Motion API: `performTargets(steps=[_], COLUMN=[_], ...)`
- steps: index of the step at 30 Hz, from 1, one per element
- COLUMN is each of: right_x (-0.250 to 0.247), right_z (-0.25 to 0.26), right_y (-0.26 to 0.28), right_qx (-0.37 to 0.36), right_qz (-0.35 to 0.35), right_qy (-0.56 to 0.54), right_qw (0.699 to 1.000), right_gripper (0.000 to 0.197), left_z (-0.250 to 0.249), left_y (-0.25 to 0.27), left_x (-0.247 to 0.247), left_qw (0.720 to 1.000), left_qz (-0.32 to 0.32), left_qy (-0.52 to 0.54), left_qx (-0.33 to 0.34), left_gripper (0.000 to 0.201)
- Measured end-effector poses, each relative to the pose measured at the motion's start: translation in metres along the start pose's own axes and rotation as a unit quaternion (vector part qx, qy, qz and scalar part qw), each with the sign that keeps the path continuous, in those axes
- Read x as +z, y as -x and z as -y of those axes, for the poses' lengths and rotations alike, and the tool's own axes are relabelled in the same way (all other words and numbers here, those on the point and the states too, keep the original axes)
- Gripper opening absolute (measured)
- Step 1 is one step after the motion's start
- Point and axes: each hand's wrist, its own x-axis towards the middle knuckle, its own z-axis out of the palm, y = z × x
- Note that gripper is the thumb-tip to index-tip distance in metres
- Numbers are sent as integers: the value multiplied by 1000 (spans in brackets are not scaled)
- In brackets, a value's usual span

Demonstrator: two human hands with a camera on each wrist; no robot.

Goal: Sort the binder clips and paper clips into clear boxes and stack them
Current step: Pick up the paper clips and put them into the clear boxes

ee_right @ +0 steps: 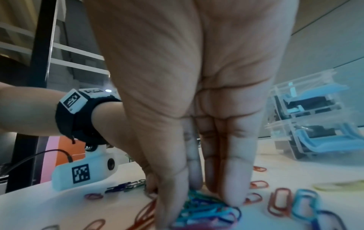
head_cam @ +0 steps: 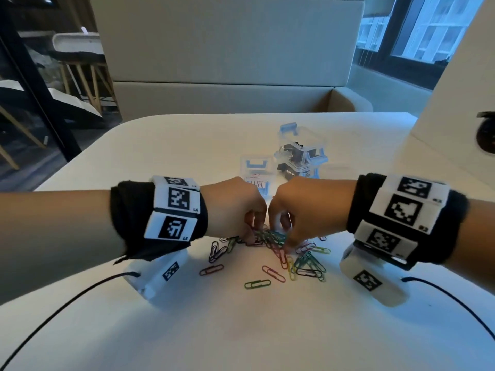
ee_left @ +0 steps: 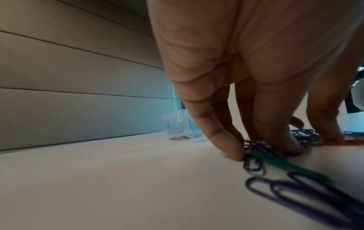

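Observation:
Coloured paper clips (head_cam: 305,261) lie scattered on the white table (head_cam: 241,330), thickest in a bunch (head_cam: 267,236) under both hands. My left hand (head_cam: 254,228) points its fingers down and pinches blue and green clips (ee_left: 262,152) between thumb and fingertips (ee_left: 285,146). My right hand (head_cam: 281,232) meets it from the right, thumb and fingers closed round a blue and red bunch (ee_right: 206,210). Behind the hands stands a small clear box (head_cam: 257,170) with blue latches and a few clips inside. Two stacked clear boxes (head_cam: 300,153) to its right hold black binder clips.
The stacked boxes (ee_right: 315,118) stand close on the far right of my right hand. A beige bench (head_cam: 227,62) runs along the table's far edge. Black cables (head_cam: 67,303) trail from both wrist cameras across the near table.

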Motion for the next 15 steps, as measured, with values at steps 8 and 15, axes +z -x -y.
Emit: performTargets(steps=[8, 15], right_x=[0, -2], right_z=[-6, -16], right_y=[-12, -11], right_qx=[-2, 45], right_qz=[-34, -50], right_qy=[-18, -100], right_qw=[999, 993], right_gripper=[15, 14], left_z=[0, 6], left_y=[-5, -6], left_x=[-2, -6], left_qw=[999, 993], left_qz=[-15, -20], left_qy=[28, 112], left_qx=[-3, -36], left_gripper=[15, 13])
